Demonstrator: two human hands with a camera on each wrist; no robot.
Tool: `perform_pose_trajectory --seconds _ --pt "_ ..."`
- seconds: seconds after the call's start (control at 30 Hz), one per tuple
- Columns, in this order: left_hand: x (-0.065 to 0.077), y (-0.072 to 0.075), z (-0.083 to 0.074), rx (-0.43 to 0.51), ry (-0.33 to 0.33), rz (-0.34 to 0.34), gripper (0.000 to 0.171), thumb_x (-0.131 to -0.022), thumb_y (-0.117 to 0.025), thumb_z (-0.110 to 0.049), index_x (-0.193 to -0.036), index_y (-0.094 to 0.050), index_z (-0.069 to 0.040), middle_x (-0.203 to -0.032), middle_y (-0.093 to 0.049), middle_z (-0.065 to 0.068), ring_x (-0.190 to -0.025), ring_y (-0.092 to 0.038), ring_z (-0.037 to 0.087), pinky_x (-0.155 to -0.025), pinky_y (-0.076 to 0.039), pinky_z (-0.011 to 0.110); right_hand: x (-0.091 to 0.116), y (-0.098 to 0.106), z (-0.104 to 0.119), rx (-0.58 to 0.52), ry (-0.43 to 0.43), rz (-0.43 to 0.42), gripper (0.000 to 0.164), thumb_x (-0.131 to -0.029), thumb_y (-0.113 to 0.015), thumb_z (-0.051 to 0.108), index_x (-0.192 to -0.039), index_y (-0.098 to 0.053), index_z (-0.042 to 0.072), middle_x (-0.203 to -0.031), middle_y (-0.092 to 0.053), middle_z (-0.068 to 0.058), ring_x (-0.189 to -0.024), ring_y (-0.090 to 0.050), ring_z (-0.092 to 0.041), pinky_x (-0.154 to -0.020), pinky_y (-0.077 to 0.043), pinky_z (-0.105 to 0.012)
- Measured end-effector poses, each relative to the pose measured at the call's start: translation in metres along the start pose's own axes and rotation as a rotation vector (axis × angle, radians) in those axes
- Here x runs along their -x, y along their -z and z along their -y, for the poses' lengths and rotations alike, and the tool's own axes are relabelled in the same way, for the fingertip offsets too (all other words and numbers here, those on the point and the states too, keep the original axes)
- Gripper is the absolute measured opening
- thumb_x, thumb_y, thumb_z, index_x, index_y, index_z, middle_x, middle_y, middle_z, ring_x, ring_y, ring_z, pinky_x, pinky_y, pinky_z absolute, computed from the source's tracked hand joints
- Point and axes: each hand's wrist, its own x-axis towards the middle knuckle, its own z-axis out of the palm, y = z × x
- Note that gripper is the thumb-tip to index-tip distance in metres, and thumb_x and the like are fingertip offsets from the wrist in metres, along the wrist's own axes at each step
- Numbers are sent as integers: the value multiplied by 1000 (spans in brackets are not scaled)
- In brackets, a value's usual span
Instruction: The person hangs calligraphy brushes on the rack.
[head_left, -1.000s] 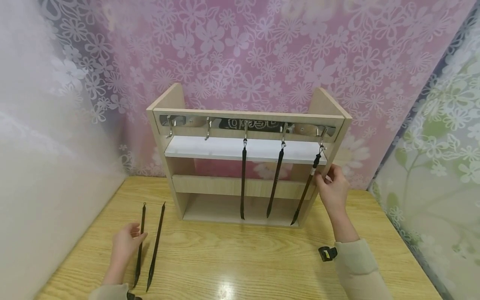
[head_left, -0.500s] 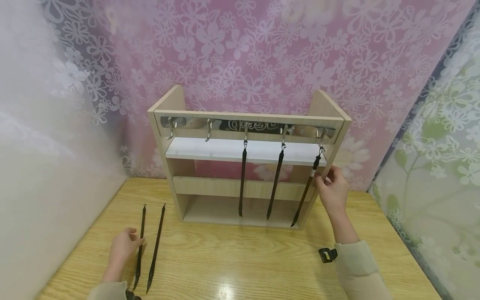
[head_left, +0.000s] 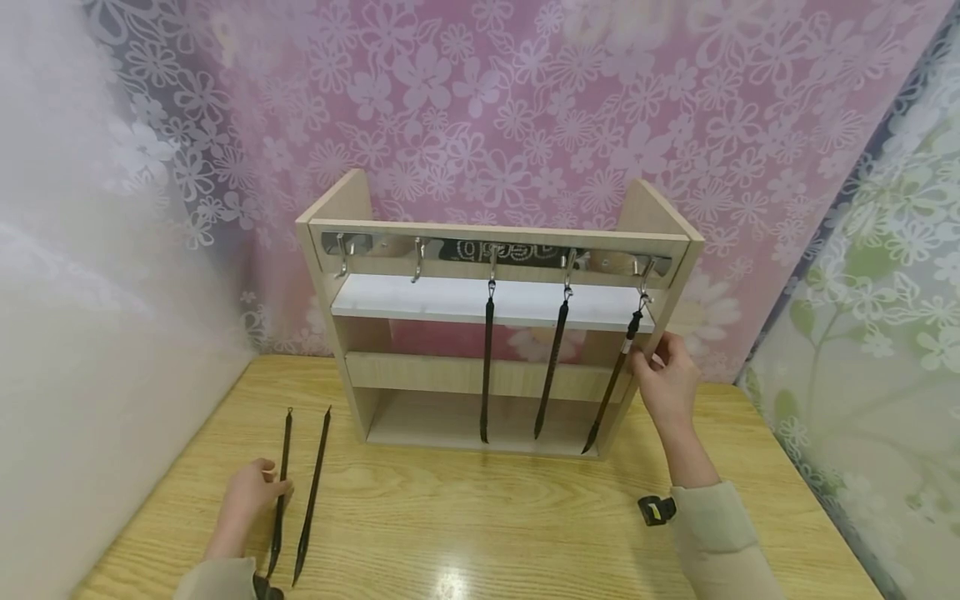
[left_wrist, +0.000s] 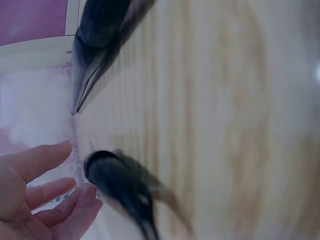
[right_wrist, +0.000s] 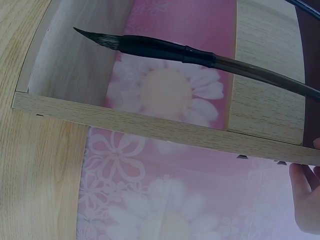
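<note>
On the table's left side lie two dark calligraphy brushes, the left brush (head_left: 281,500) and the right brush (head_left: 311,500), nearly side by side. My left hand (head_left: 251,496) is at the left brush, its thumb overlapping the handle in the head view. In the left wrist view the left hand's fingers (left_wrist: 62,205) are loosely spread close to that brush (left_wrist: 120,187). My right hand (head_left: 667,379) pinches the side panel of a wooden rack (head_left: 420,371), thumb in front. Beside it a brush (head_left: 615,375) hangs from the rightmost hook; its dark pointed tip (right_wrist: 100,39) shows in the right wrist view.
Two more brushes, one in the middle (head_left: 487,367) and another (head_left: 552,367) to its right, hang from the rack's metal hook strip (head_left: 390,246). The two left hooks hold nothing. Walls with floral covering (head_left: 480,108) stand close behind and beside the wooden table (head_left: 420,517).
My left hand has lowered slightly and its thumb and fingers have drawn nearer each other at the left brush. The middle hanging brush sways a little. The right hand keeps its hold.
</note>
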Motion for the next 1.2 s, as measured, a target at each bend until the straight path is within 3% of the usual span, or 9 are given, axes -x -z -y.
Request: perform_pose_trajectory --seconds 0.33,0.57,0.73,1.2 --pt "-3 -1 2 7 -1 60 51 -77 -64 -9 -109 -40 23 -102 -47 41 -79 -57 41 -61 -51 39 -3 -1 -11 6 0 -6 29 -79 -57 -4 -106 -51 -11 -96 -56 -22 -96 -55 -34 -76 -48 -20" --pt "-5 -1 3 -22 -6 89 50 -77 -65 -11 -107 -41 22 -103 -47 40 -91 -49 49 -70 -48 47 -6 -3 -24 -5 11 -6 28 -78 -59 -1 -105 -52 -9 -95 -57 -21 -95 -56 -31 -73 -46 -13" --pt "-7 -1 1 -47 -15 90 48 -76 -65 -10 -103 -42 21 -99 -49 38 -88 -50 48 -69 -47 47 -7 -4 -25 14 15 -17 27 -78 -59 -1 -103 -53 -8 -93 -58 -19 -94 -57 -32 -70 -45 -10" --pt "-10 -2 4 -11 -10 79 34 -75 -63 -2 -96 -44 18 -87 -54 28 -73 -55 32 -62 -48 41 5 1 13 22 17 -27 26 -77 -55 -8 -102 -51 -14 -91 -58 -23 -92 -57 -34 -69 -45 -9"
